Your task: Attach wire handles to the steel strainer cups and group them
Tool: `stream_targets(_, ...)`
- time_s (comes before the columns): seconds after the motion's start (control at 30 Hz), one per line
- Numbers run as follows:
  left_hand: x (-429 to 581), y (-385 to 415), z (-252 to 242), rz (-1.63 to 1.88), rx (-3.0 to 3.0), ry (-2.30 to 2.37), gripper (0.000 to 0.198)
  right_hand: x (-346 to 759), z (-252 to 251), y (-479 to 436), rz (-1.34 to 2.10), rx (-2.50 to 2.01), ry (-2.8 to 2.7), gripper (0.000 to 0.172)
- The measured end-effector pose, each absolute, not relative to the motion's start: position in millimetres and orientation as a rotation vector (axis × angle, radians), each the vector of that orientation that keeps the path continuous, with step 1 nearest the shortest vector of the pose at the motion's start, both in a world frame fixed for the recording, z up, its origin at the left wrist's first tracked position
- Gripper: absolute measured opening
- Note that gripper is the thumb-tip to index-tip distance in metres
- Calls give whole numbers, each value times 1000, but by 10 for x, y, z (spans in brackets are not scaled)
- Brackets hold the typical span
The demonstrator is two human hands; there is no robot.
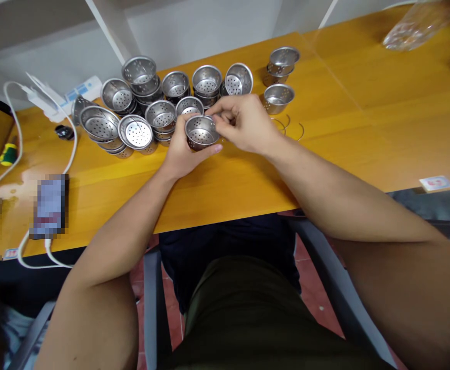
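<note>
My left hand [184,149] is wrapped round a small perforated metal cup [202,134], with its thumb along the near side. The cup is held above the table, its mouth tipped towards me. At the cup's right rim, the fingers of my right hand [244,123] are closed in a pinch. What they pinch, if anything, is too small to make out. Just right of that hand, several thin curved wires [301,131] lie on the wood. Behind both hands stand stacks of similar perforated cups [160,114], several with holes showing in their bottoms.
More cups [279,97] stand apart at the right on the yellow wooden table [363,133]. Left are a phone [50,205] on a white cable, a power strip [82,90] and a green-and-black object [8,154]. A clear plastic bag [413,28] lies far right.
</note>
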State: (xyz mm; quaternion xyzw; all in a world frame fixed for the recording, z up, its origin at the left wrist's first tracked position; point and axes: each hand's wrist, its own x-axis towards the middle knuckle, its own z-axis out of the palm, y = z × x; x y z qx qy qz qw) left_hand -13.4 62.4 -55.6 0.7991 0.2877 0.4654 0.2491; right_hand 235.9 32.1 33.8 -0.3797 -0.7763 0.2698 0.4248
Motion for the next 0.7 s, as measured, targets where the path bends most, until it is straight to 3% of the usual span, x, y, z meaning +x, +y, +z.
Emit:
stream_targets(0.33,-101,539,-478,1307,2244,808,107,2210,288,249,684,-941,-1813,15)
stream_targets(0.5,-109,528,-451,1313,2201,839,94,2305,332,291,786,-806,-1803,15)
stream_targets(0.7,-158,574,-463,1312,2079,850,84,2603,455,381,1183,-418,-2008,35)
